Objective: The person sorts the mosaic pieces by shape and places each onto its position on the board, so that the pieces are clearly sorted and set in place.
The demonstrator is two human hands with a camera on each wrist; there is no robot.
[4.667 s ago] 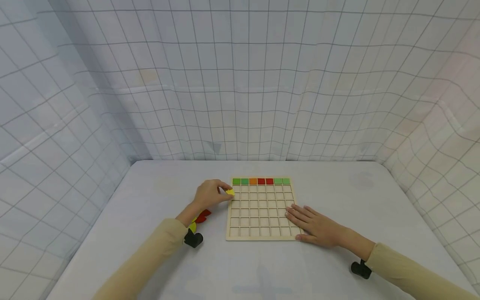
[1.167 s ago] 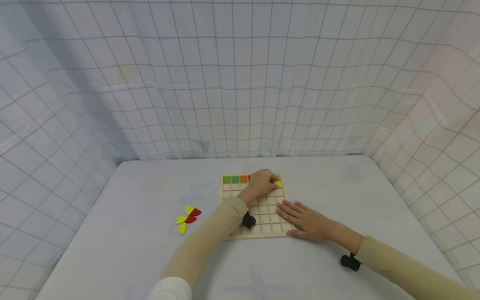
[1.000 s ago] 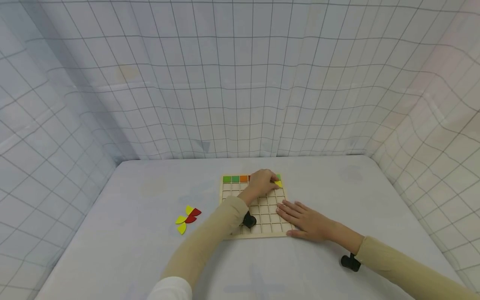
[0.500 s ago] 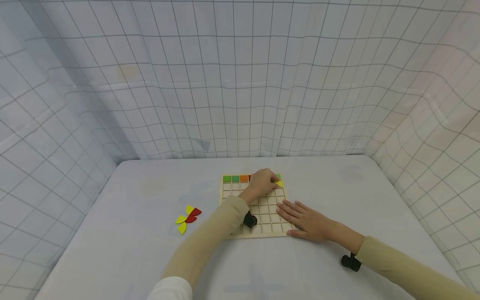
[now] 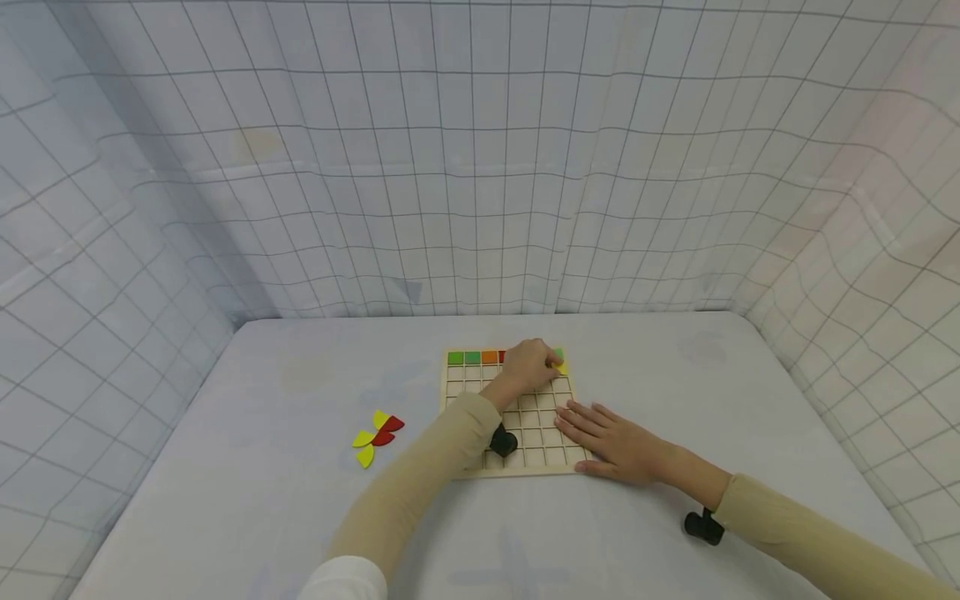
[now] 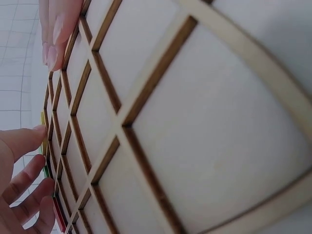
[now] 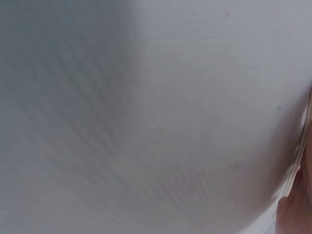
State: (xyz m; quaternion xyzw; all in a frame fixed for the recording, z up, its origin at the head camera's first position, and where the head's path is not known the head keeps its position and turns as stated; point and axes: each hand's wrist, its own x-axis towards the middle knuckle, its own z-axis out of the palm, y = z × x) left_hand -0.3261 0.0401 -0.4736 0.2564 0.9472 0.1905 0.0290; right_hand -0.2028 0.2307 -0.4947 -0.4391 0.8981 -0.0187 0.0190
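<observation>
A square wooden grid board (image 5: 510,473) lies on the table, its far row holding green, orange and red square tiles. My left hand (image 5: 527,365) reaches across to the board's far right corner. Between its thumb and forefinger it pinches a yellow quarter-circle piece (image 5: 562,369), which sits in the cell just below the last green tile (image 5: 558,355). The left wrist view shows the thumb at the edge of this yellow piece (image 6: 43,119). My right hand (image 5: 618,442) lies flat, fingers spread, over the board's right edge; in the right wrist view only a bit of that hand (image 7: 294,212) shows.
Left of the board, several loose quarter-circle pieces lie in a cluster, among them a red piece (image 5: 383,438) and a yellow piece (image 5: 365,457). Gridded white curtains (image 5: 480,167) enclose the white-covered table (image 5: 262,467) at the back and sides.
Since the oldest frame, my left hand has carried the yellow piece from the board's left edge to its far right corner. In the last second it barely shifts there. The right hand stays put.
</observation>
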